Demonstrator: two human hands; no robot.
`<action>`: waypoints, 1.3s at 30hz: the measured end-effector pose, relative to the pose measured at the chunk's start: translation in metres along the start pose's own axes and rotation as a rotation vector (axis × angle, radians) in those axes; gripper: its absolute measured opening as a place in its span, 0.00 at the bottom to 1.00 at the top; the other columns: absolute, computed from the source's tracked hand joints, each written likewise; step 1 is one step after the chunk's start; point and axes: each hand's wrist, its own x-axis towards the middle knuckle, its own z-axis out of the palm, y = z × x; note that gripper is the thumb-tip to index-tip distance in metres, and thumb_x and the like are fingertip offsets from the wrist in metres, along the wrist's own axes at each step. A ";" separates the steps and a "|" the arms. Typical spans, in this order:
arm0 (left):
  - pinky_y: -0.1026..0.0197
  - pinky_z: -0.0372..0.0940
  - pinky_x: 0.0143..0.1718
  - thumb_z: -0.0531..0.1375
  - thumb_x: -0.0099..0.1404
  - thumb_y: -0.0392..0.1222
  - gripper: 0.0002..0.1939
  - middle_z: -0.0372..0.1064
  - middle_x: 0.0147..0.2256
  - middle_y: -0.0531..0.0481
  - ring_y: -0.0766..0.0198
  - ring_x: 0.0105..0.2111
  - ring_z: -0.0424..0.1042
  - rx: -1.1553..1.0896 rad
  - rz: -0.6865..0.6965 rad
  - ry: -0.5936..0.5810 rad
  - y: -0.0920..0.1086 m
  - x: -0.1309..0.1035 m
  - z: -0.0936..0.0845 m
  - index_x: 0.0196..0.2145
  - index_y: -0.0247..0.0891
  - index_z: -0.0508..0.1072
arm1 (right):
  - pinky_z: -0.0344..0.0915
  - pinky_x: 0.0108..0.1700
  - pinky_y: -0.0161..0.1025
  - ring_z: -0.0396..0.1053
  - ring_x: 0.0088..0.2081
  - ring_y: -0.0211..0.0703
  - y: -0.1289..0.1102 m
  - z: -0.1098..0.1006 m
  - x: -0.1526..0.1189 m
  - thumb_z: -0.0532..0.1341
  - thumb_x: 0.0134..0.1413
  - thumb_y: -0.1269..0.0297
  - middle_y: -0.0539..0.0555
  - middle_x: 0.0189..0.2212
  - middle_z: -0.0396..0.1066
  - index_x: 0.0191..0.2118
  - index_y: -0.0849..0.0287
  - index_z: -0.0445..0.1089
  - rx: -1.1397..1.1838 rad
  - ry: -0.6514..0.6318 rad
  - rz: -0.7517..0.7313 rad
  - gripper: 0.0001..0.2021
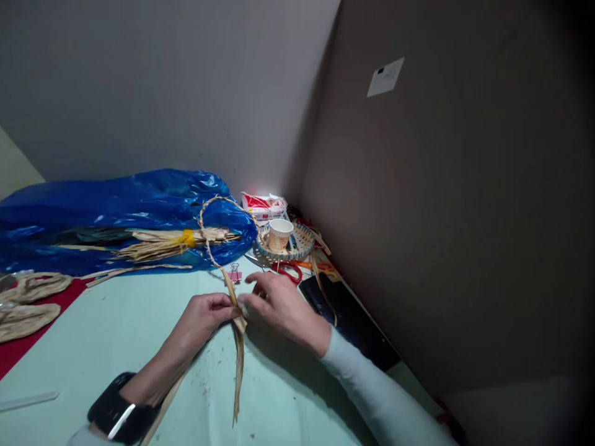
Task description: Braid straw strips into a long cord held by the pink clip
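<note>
My left hand is closed, with thumb and fingers pinching a flat tan strip of dried plant fibre. Its loose end hangs down toward me over the table. Beyond the pinch, the fibre runs up into a thin twisted cord that loops over the blue plastic bag. My right hand is just right of the strip, fingers bent and apart, the thumb close to my left fingertips. Whether its fingertips touch the strip is hard to make out. Another long strip passes beneath my left forearm.
The blue bag holds a fibre bundle tied in yellow. A woven basket with a paper cup, red-handled scissors, a pink binder clip and a dark flat object lie toward the right wall. Woven slippers are at left.
</note>
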 end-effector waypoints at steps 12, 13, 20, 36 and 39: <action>0.66 0.40 0.18 0.67 0.47 0.50 0.16 0.55 0.13 0.62 0.74 0.15 0.46 -0.028 -0.062 -0.019 -0.004 0.000 -0.003 0.27 0.33 0.78 | 0.59 0.28 0.33 0.66 0.25 0.37 0.003 -0.004 0.004 0.53 0.61 0.63 0.50 0.26 0.70 0.33 0.57 0.61 0.379 0.171 0.169 0.06; 0.66 0.36 0.18 0.67 0.48 0.52 0.18 0.50 0.13 0.64 0.74 0.15 0.42 -0.033 -0.072 -0.031 -0.006 0.000 -0.004 0.29 0.33 0.78 | 0.61 0.27 0.33 0.67 0.24 0.37 0.004 -0.009 0.003 0.52 0.61 0.61 0.49 0.27 0.70 0.34 0.57 0.60 0.484 0.179 0.183 0.06; 0.67 0.34 0.18 0.66 0.52 0.54 0.21 0.48 0.16 0.67 0.76 0.14 0.40 -0.112 -0.047 -0.048 -0.011 -0.003 -0.006 0.36 0.35 0.73 | 0.65 0.33 0.33 0.71 0.31 0.37 0.009 -0.022 -0.012 0.60 0.56 0.66 0.50 0.30 0.72 0.40 0.58 0.68 0.979 0.174 0.161 0.06; 0.71 0.39 0.18 0.69 0.51 0.57 0.24 0.63 0.21 0.61 0.77 0.16 0.48 -0.230 -0.141 0.000 -0.006 -0.010 -0.006 0.35 0.38 0.66 | 0.65 0.37 0.34 0.71 0.33 0.40 -0.004 -0.005 -0.026 0.68 0.54 0.56 0.53 0.31 0.75 0.27 0.62 0.76 0.581 -0.318 -0.037 0.13; 0.70 0.37 0.17 0.68 0.53 0.57 0.22 0.60 0.20 0.63 0.77 0.15 0.45 -0.250 -0.139 -0.010 -0.010 -0.008 -0.006 0.34 0.39 0.67 | 0.61 0.31 0.31 0.66 0.29 0.36 -0.004 0.010 -0.030 0.71 0.48 0.64 0.48 0.27 0.70 0.29 0.61 0.72 0.466 -0.312 0.075 0.09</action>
